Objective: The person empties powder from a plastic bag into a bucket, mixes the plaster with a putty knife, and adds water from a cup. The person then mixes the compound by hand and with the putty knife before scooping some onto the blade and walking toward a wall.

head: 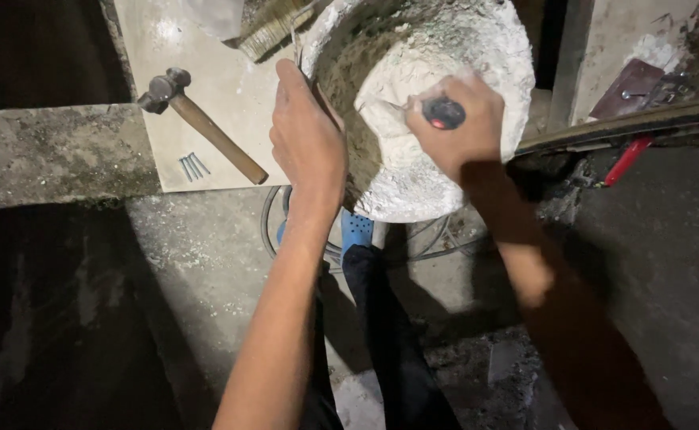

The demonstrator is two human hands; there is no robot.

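Left hand (pixel 308 143) grips pan (pixel 489 48) rim; right hand (pixel 454 123) clamped on trowel handle (pixel 445 113) inside. Hammer (pixel 202 123) on tile (pixel 230 87).

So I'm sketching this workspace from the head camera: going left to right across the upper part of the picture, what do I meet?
Hammer → small nails on the pale tile → left hand on the rim of the mortar-caked pan → right hand gripping a tool with a black handle → red-handled tool.
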